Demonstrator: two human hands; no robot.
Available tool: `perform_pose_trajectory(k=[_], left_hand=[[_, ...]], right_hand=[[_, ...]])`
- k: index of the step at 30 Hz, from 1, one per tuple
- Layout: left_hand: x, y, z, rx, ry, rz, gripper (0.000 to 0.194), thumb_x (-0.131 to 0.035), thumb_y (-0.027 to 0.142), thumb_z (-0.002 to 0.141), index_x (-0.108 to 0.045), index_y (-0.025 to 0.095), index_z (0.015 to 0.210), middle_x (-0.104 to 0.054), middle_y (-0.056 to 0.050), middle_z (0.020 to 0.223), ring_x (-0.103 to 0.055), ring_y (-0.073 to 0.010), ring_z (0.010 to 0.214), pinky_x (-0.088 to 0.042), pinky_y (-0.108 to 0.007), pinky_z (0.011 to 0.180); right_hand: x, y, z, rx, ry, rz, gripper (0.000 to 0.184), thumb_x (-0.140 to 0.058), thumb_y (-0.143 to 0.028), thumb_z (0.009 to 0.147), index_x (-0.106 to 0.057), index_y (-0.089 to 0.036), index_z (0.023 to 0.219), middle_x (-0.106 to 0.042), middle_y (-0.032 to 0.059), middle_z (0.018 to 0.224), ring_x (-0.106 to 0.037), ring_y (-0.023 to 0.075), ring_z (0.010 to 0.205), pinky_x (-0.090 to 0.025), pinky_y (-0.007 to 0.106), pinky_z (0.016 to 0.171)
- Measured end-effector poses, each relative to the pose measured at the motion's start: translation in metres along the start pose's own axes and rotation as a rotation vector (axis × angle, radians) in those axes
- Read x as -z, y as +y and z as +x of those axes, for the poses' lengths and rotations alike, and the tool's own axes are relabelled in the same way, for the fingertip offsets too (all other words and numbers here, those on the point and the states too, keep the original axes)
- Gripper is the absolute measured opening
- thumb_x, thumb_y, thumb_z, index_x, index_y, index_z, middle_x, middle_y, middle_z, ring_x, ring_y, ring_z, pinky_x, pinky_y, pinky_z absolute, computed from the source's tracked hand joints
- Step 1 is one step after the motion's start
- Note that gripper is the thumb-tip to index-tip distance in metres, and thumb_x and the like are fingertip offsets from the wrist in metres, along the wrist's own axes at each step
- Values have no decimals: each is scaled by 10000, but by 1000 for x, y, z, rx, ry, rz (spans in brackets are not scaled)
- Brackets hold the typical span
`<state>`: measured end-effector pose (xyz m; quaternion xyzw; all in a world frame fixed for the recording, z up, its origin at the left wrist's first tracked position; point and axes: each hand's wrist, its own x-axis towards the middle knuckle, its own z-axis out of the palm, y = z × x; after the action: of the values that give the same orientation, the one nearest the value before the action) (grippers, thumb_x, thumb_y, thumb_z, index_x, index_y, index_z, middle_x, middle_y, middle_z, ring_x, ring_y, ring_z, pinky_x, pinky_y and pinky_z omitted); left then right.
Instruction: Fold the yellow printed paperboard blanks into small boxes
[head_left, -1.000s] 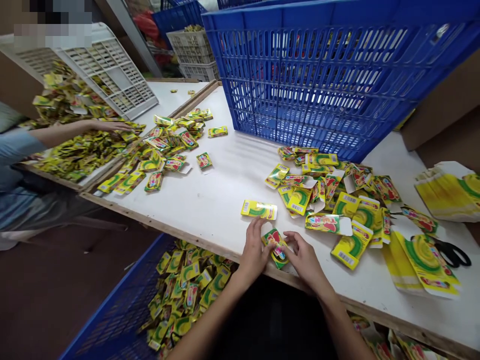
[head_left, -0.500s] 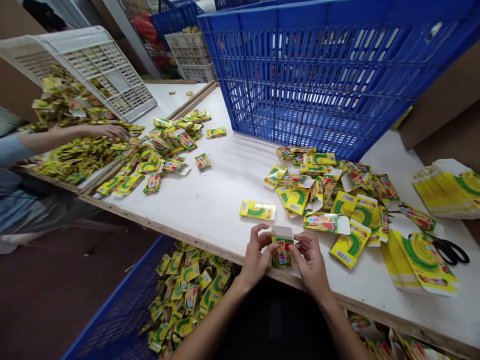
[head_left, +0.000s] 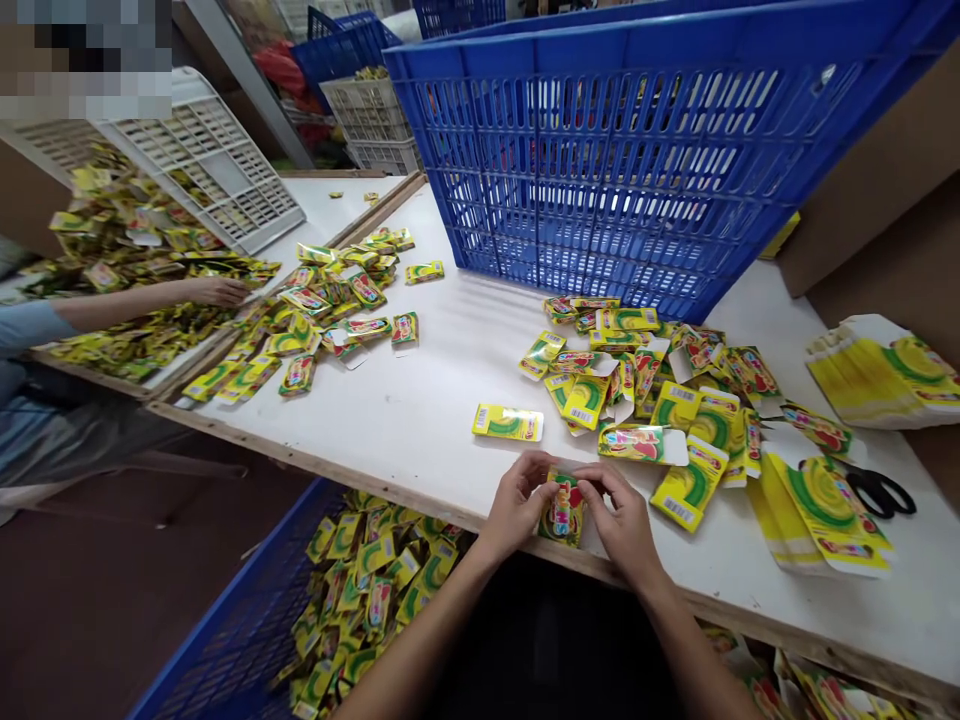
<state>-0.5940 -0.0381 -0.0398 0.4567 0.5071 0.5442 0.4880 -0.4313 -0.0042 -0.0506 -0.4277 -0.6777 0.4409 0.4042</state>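
Observation:
A small yellow, green and red printed carton (head_left: pixel 564 512) stands near the table's front edge between my hands. My left hand (head_left: pixel 517 505) grips its left side, thumb on the front and fingers curled over the top. On the opposite side, my right hand (head_left: pixel 619 515) holds it the same way. The fingers of both hands meet at the carton's top edge, where only a sliver of white flap shows. Just beyond them lies a single yellow carton (head_left: pixel 508 422). To the right is a heap of similar cartons (head_left: pixel 679 405), some with white flaps out.
A large blue crate (head_left: pixel 600 170) stands behind the heap. Black-handled scissors (head_left: pixel 881 492) lie by flat cartons (head_left: pixel 825 510) at right. Below the table edge, a blue bin (head_left: pixel 225 610) holds many cartons. At left, a co-worker's hand (head_left: pixel 217 291) rests over a pile beside a white crate (head_left: pixel 225 165).
The carton's white top flap stood up in sight before; now my fingers have closed over it. The co-worker's hand has shifted slightly, and the camera view has moved a little.

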Motion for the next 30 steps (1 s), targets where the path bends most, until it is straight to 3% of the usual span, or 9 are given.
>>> perform_pose_trajectory(k=[3, 8, 13, 17, 24, 27, 30], left_hand=[[-1, 3, 0, -29, -19, 13, 262, -651, 315, 835, -607, 192, 1062, -672, -77, 997, -647, -206, 934, -509, -357, 869], [-2, 9, -4, -65, 8, 168, 151, -656, 278, 829, -687, 166, 925, -686, -91, 974, -640, -220, 949, -501, -327, 848], [-8, 11, -1, 4, 70, 157, 159, -670, 277, 812, -685, 156, 915, -690, -67, 893, -630, -189, 841, -501, -292, 785], [-9, 13, 2, 19, 105, 155, 148, -664, 297, 815, -692, 158, 857, -679, -47, 823, -606, -169, 779, -490, -269, 742], [-8, 3, -1, 36, 0, 105, 156, -665, 290, 809, -738, 169, 874, -720, -74, 891, -659, -208, 861, -516, -305, 799], [9, 13, -8, 23, 54, 147, 157, -649, 289, 817, -735, 178, 886, -723, -64, 894, -663, -205, 852, -515, -300, 795], [59, 41, -28, -6, 246, 313, 209, -542, 328, 887, -703, 195, 896, -706, -41, 872, -656, -190, 825, -513, -283, 758]], right_hand=[[-3, 0, -3, 9, 51, 22, 220, -545, -308, 912, -622, -220, 1099, -691, 66, 997, -640, 192, 857, -516, 318, 739], [-3, -5, -8, 98, 36, -66, 164, -598, -339, 885, -694, -235, 968, -716, 64, 972, -633, 211, 882, -498, 309, 672], [-4, -11, -4, 27, 114, -130, 196, -587, -370, 880, -689, -217, 948, -707, 39, 869, -591, 166, 696, -483, 299, 658], [-3, -13, 0, -22, 120, -123, 190, -589, -382, 875, -670, -210, 887, -683, 12, 789, -574, 158, 673, -466, 285, 655], [-4, -4, -10, 40, 80, -59, 162, -589, -341, 889, -689, -230, 951, -699, 42, 911, -588, 184, 778, -465, 306, 680], [-2, -3, -15, 21, 76, -35, 186, -580, -339, 896, -679, -226, 1006, -694, 50, 955, -583, 178, 771, -464, 306, 683], [1, -2, -17, -37, 123, -12, 255, -552, -340, 910, -635, -208, 1112, -690, 64, 1007, -581, 171, 765, -463, 300, 676]])
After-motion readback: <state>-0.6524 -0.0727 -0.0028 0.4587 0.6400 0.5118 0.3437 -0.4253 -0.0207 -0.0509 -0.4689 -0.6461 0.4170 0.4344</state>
